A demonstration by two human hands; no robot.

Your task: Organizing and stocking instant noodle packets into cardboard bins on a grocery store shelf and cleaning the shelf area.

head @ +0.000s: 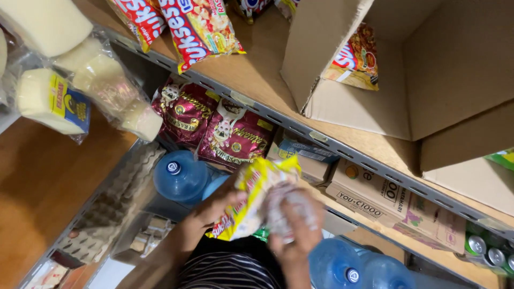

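**Yellow Noodle Packets Held in Both Hands Below the Shelf**

Yellow instant-noodle packets (257, 198) bunched low in the centre of the view, in front of a metal shelf edge (342, 147). Left hand (214, 206) closed on the lower left end of the bunch, fingers wrapped round the wrapper. Right hand (294, 225) clamped on the right side, blurred, with crinkled clear plastic (284, 206) over the knuckles. Just behind, two maroon snack bags (214, 126) under the shelf, beside blue water-jug caps (179, 176). More jugs (348, 267) at lower right. To the right, flat cartons (396, 206) and green cans (484, 251). Above, on the wooden shelf board, an open cardboard box (375, 80) with one packet inside, and red noodle packets (182, 27) at the top. Far left, wrapped pale sponges (48, 99) and grey egg trays (112, 208).
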